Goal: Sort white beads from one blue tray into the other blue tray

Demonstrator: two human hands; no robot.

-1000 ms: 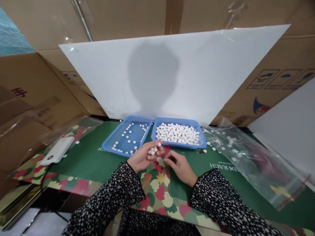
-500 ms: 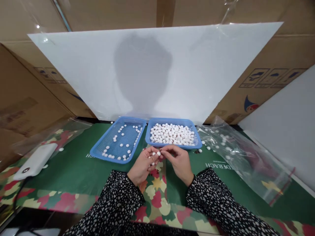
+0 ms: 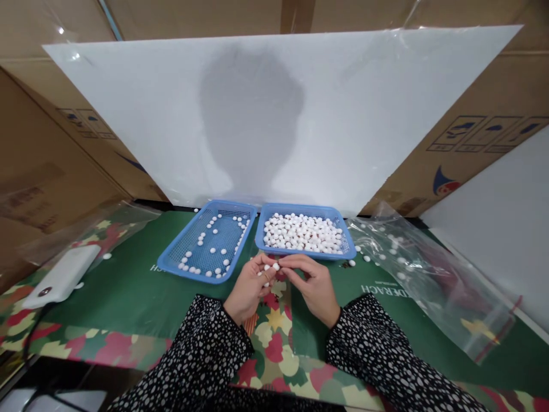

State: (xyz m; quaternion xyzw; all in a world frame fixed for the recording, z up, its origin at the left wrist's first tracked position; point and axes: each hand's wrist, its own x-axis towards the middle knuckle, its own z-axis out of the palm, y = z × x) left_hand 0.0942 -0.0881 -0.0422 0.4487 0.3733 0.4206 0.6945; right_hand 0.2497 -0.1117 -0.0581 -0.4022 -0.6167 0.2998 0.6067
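Left hand (image 3: 249,286) cups a few white beads (image 3: 266,271); right hand (image 3: 311,283) pinches one bead (image 3: 277,266) at the left fingertips, just in front of both blue trays. Keep the left palm level so nothing rolls off, and take one bead per pinch. Full tray (image 3: 305,233) right, sparse tray (image 3: 209,243) left; loose beads lie on the green tabletop (image 3: 128,292) by the clear bag (image 3: 429,280).

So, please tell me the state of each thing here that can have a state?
left hand: cupped, holding a few white beads
right hand: fingertips pinched at one bead
left tray: sparsely filled with beads
right tray: nearly full of beads
plastic bag: lying flat, a few beads inside
white device: lying flat, cable attached
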